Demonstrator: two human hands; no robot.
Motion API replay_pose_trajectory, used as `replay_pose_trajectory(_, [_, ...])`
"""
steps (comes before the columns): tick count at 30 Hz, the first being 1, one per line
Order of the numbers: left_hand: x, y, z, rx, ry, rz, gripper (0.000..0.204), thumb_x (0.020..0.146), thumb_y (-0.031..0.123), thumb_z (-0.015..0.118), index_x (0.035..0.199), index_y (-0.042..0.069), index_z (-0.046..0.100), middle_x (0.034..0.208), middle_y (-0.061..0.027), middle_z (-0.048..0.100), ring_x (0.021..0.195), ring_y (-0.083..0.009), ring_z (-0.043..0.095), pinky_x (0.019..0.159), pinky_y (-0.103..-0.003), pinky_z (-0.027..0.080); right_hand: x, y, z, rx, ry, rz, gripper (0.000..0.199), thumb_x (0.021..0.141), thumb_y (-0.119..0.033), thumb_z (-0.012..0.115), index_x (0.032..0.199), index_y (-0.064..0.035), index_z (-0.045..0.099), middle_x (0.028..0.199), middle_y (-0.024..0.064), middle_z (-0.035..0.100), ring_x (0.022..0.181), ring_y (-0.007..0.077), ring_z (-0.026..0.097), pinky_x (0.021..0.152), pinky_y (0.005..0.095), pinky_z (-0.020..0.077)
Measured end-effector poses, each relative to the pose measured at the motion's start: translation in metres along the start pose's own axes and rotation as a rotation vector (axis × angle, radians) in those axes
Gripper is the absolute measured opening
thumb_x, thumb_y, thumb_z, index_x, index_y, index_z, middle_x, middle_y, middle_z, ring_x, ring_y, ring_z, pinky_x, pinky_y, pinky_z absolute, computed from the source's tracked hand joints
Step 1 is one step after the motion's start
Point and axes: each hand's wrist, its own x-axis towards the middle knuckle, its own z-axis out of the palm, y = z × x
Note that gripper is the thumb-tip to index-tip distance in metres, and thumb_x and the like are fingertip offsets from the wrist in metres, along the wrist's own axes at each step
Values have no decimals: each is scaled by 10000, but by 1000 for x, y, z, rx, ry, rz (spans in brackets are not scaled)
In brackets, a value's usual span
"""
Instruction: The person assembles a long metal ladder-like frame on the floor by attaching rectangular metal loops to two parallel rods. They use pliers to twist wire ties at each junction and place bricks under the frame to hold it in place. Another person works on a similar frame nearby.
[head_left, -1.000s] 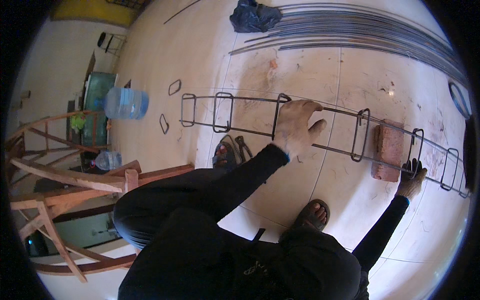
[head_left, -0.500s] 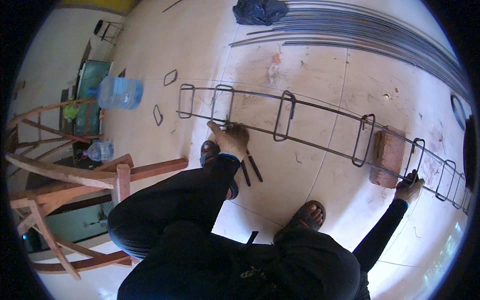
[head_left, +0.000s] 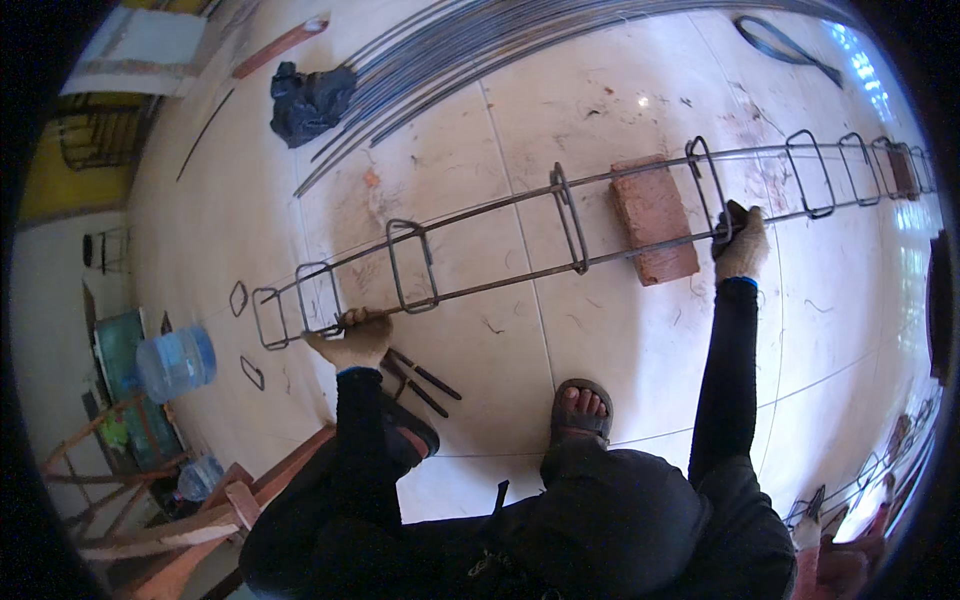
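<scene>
Left hand (head_left: 352, 340), gloved: clenched on a lower bar of the rebar cage (head_left: 560, 215), near its left end. Right hand (head_left: 742, 240), gloved: grasping a stirrup (head_left: 708, 190) of the cage, just right of the brick (head_left: 654, 218).
Rebar cage: long, lying across the tiled floor (head_left: 560, 120), resting on the brick.
Pincers (head_left: 420, 378): on the floor below the cage, beside the left hand.
Steel rods (head_left: 480, 50): bundled beyond the cage.
Water jug (head_left: 176, 362): left of the cage.

Left hand (head_left: 352, 338) now off the middle stirrup, down at the rebar cage's (head_left: 560, 215) near-left rail.
</scene>
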Motion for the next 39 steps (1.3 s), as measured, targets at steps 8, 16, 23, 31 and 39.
replay_pose_trajectory(8, [-10, -16, 13, -79, 114, -8, 800, 799, 943, 567, 758, 144, 555, 709, -41, 537, 711, -241, 523, 756, -438, 438, -13, 6, -8, -16, -26, -27, 588, 1048, -539, 510, 1129, -25, 784, 851, 71, 712, 657, 157, 613, 573, 307, 449])
replay_pose_trajectory(16, [-2, -21, -49, -40, -307, -165, 831, 781, 858, 716, 1114, 98, 672, 1108, -69, 673, 1082, -268, 609, 995, -447, 460, -60, 43, -14, 88, 9, -345, 510, 1047, -429, 614, 1286, 19, 667, 1085, 136, 728, 892, 211, 694, 780, 343, 559])
replay_pose_trajectory(23, [-65, -141, -9, 7, -281, -479, 861, 835, 824, 694, 1279, 88, 662, 1327, -105, 703, 1289, -309, 597, 1137, -524, 432, -141, 96, -25, -714, -92, -726, 1268, 577, -300, 1035, 1582, 28, 335, 1475, 235, 517, 1337, 370, 562, 1135, 450, 488])
replay_pose_trajectory(31, [-115, -178, 83, -252, -208, -371, 899, 924, 886, 388, 1029, 28, 633, 1073, -172, 683, 1150, -397, 605, 1101, -622, 401, -130, 99, 10, -660, 25, -636, 1220, 607, -337, 1013, 1541, 61, 337, 1424, 282, 525, 1327, 411, 563, 1101, 459, 507])
replay_pose_trajectory(39, [-88, -157, 97, -89, -263, -288, 676, 957, 650, 388, 823, 3, 534, 947, -233, 600, 1083, -433, 556, 1115, -634, 371, -151, 83, 7, -651, 64, -557, 1015, 676, -370, 975, 1441, 33, 442, 1276, 238, 611, 1187, 379, 631, 1016, 457, 533])
